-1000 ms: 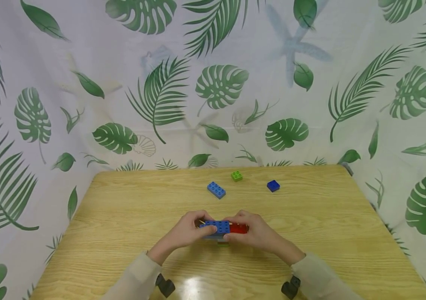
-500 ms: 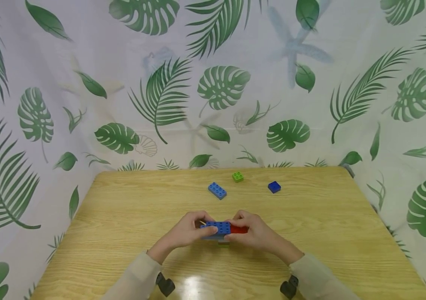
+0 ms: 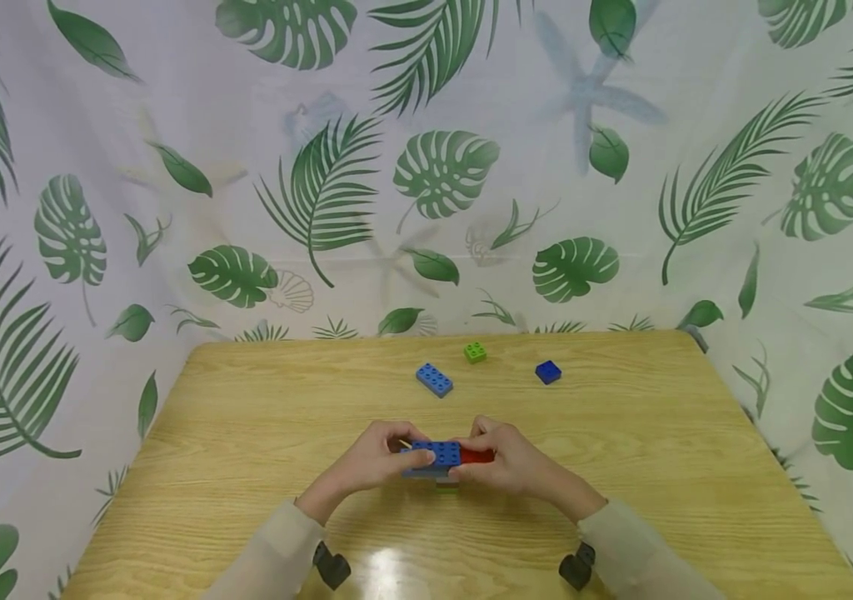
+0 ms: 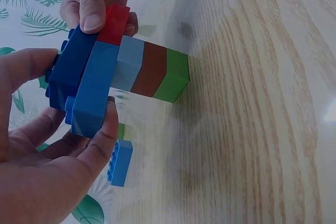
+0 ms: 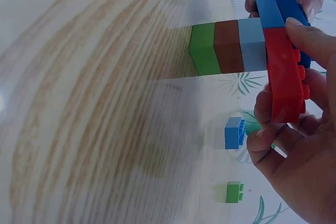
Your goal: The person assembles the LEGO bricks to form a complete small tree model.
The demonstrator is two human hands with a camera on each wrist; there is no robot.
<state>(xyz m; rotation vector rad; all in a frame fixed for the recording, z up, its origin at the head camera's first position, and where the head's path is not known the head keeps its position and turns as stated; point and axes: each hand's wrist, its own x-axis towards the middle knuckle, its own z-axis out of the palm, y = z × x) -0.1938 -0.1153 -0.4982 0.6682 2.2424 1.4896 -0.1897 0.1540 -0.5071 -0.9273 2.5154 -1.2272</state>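
Observation:
A tower of toy building bricks stands on the table between the hands. Its column has a green brick (image 4: 174, 77) at the bottom, then a brown brick (image 4: 149, 71) and a light blue brick (image 4: 129, 62). Across the column's top lie a blue brick (image 4: 97, 85) and a red brick (image 5: 285, 82), end to end. A dark blue brick (image 3: 447, 453) sits over them. My left hand (image 3: 368, 460) grips the blue bricks at the left end, thumb and fingers on opposite sides. With curled fingers, my right hand (image 3: 515, 462) holds the red brick, its thumb near the dark blue one.
Farther back on the wooden table (image 3: 261, 400) lie a loose blue brick (image 3: 435, 380), a small green brick (image 3: 475, 352) and a small dark blue brick (image 3: 548, 372). A leaf-patterned curtain (image 3: 351, 317) hangs behind the table's far edge.
My right hand has shifted very slightly on the red brick, and a little less of the brick shows. My left hand keeps its hold, and the loose bricks stay put.

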